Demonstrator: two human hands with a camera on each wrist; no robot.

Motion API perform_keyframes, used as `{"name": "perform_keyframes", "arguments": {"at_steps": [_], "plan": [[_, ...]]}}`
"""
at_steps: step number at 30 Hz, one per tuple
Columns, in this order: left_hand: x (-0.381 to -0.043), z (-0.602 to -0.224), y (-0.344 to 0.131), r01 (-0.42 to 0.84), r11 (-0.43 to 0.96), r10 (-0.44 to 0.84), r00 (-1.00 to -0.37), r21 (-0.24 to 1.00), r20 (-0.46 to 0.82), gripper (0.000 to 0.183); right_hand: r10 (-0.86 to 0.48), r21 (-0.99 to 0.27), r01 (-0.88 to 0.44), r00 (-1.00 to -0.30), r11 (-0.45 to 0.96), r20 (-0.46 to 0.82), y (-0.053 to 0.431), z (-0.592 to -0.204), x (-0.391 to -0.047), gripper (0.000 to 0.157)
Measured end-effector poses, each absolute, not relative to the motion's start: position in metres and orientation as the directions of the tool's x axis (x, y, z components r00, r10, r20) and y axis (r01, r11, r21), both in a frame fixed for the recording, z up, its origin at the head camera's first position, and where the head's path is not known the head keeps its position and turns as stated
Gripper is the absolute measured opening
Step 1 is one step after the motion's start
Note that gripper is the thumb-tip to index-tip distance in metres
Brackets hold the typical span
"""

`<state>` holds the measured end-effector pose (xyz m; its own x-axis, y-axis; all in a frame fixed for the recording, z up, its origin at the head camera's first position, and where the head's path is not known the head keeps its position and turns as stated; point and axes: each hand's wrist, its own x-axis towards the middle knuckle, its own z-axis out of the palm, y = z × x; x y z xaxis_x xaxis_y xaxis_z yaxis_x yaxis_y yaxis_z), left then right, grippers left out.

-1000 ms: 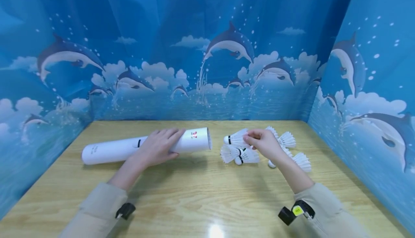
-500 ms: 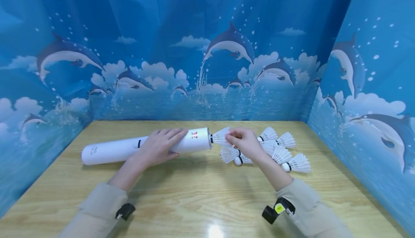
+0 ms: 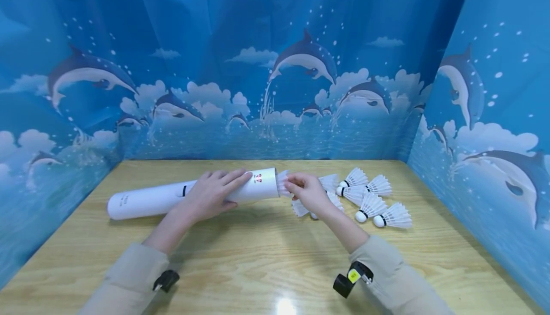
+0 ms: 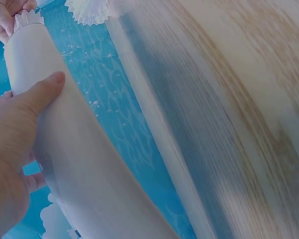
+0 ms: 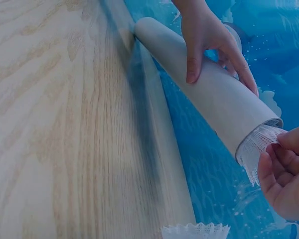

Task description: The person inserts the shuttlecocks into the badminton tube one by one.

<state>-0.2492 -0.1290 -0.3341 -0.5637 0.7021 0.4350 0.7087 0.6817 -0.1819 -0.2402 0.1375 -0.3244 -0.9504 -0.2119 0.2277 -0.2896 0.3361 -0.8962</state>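
A long white shuttlecock tube (image 3: 148, 199) lies at a slant on the left, its mouth facing right. My left hand (image 3: 210, 193) grips it round the middle, thumb on one side and fingers on the other, as the left wrist view shows. At the mouth, my right hand (image 3: 310, 192) pinches the feather skirt of a white shuttlecock (image 5: 256, 147). The cork end of that shuttlecock is hidden inside the tube; its skirt edge still sticks out past the rim. Behind and below the right hand, a few loose shuttlecocks (image 3: 330, 181) are partly covered.
Several more white shuttlecocks (image 3: 371, 205) with black bands lie in a loose group right of the right hand. The wooden table (image 3: 258, 267) meets a blue dolphin-print curtain (image 3: 240, 76) at its back and sides. Each sleeve carries a black wrist device (image 3: 166, 280).
My right hand has moved left with the shuttlecock, from above the pile to the tube mouth, and the cork end has gone inside. The left hand and tube have stayed nearly still.
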Motion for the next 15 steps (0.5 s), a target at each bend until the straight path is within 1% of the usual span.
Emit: {"name": "perform_keyframes", "arguments": {"at_steps": [9, 15], "plan": [[-0.2491, -0.3344, -0.1285, 0.712, 0.675, 0.706, -0.548, -0.193, 0.448, 0.086, -0.121, -0.929, -0.246, -0.968, 0.275, 0.221, 0.1309, -0.3293, -0.2445, 0.015], [-0.2493, -0.3356, -0.1283, 0.711, 0.679, 0.703, -0.558, -0.182, 0.442, 0.087, -0.08, -0.915, -0.246, -0.969, 0.319, 0.233, 0.13, -0.3298, -0.2455, 0.012]]}}
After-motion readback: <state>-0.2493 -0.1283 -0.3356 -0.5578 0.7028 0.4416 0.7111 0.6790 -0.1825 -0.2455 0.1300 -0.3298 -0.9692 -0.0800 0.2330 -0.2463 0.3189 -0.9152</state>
